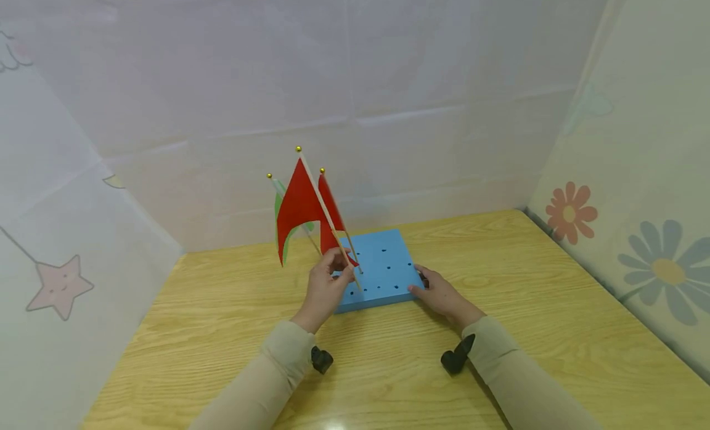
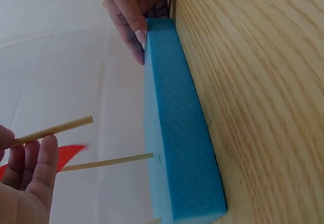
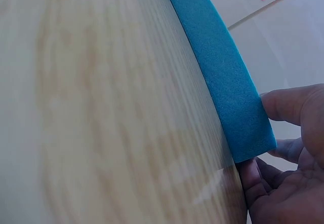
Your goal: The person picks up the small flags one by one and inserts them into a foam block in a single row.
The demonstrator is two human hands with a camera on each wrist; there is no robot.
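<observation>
My left hand (image 1: 328,285) pinches the wooden stick of a red flag (image 1: 296,199) with a gold ball on top. The flag leans left over a blue foam board (image 1: 373,260) dotted with small holes. In the left wrist view, the stick's lower end (image 2: 76,124) is apart from the board. A second red flag (image 1: 328,199) stands in the board just behind. Further left rises a green flag (image 1: 277,203), partly covered by the held flag, its foot hidden behind my left hand. My right hand (image 1: 440,292) grips the board's right front corner, thumb at the top edge.
The board lies flat on a wood-grain table (image 1: 233,319). Behind the table hangs a pale cloth (image 1: 421,109); a flower-printed sheet (image 1: 638,190) borders the right side and a star-printed one (image 1: 61,202) the left.
</observation>
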